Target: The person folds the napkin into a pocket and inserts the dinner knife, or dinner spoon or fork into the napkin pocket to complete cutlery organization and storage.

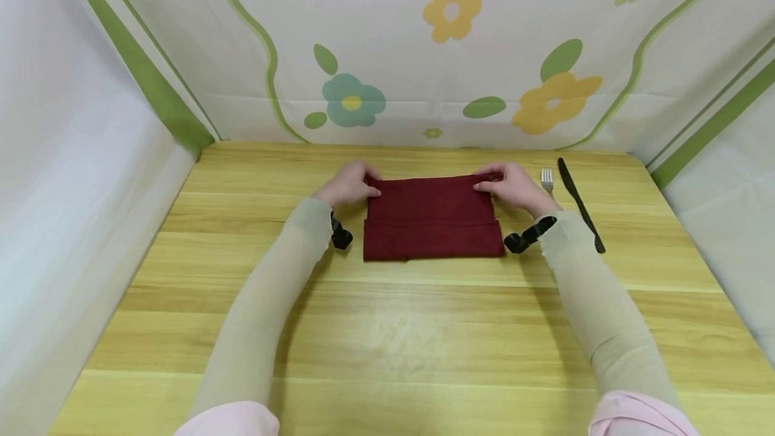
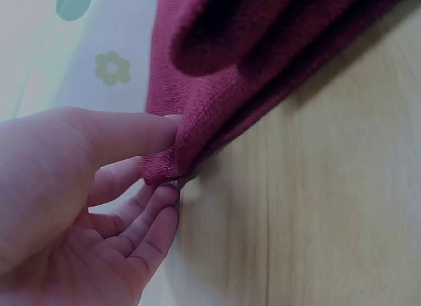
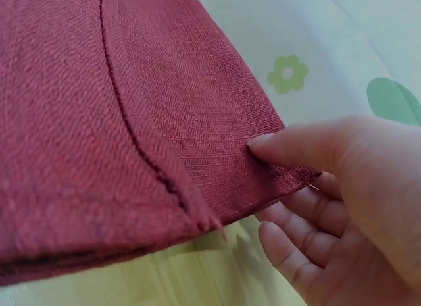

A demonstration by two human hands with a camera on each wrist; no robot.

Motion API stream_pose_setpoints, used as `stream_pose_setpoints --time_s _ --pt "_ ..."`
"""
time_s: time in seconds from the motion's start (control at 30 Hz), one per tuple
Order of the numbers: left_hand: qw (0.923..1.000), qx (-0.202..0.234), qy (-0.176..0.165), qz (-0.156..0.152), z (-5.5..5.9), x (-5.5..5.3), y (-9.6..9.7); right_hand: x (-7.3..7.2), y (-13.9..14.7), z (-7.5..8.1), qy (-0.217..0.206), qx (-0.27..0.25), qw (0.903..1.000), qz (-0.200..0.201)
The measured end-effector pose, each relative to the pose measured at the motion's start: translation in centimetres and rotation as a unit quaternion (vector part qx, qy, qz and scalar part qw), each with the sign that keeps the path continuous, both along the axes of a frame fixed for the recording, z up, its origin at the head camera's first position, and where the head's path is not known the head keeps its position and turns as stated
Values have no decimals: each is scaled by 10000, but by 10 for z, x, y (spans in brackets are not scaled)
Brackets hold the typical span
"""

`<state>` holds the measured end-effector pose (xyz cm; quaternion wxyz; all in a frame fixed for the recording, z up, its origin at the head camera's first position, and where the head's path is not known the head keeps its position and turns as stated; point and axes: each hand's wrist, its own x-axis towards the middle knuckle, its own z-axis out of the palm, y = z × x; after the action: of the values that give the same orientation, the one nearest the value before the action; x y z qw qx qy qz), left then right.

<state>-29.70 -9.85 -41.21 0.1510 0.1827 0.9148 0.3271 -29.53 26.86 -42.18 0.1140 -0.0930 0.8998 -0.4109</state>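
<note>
A dark red cloth napkin [image 1: 431,204] lies on the wooden table, its near part folded over into a band along the front. My left hand [image 1: 350,184] pinches its far left corner between thumb and fingers. At the far right corner my right hand [image 1: 513,187] does the same. In the left wrist view the napkin [image 2: 204,115] shows stacked layers, and the left thumb lies on top with fingers beneath. The right wrist view has the right hand [image 3: 342,187] gripping the corner, thumb above, beside a stitched hem.
A fork [image 1: 547,180] and a black knife [image 1: 581,204] lie to the right, close to the right hand and wrist. Behind the wooden table [image 1: 399,328] hangs a white curtain [image 1: 393,32] with printed flowers; more white fabric borders both sides.
</note>
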Motion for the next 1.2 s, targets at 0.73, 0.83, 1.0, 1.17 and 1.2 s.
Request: stream_pose_setpoints --time_s 0.73,0.83,1.0,1.17,1.2 --pt "9979 564 121 -295 20 7 -8 18 5 25 693 230 9972 185" --pt "9973 582 268 -348 24 13 -10 25 6 28 855 204 9956 330" --pt "9942 713 615 -516 29 27 -14 44 7 36 1041 82 9927 601" --pt "9912 854 777 -648 33 46 -17 63 8 41 1255 276 9890 726" --pt "9908 865 791 -676 33 51 -17 67 8 42 1286 345 9885 723"
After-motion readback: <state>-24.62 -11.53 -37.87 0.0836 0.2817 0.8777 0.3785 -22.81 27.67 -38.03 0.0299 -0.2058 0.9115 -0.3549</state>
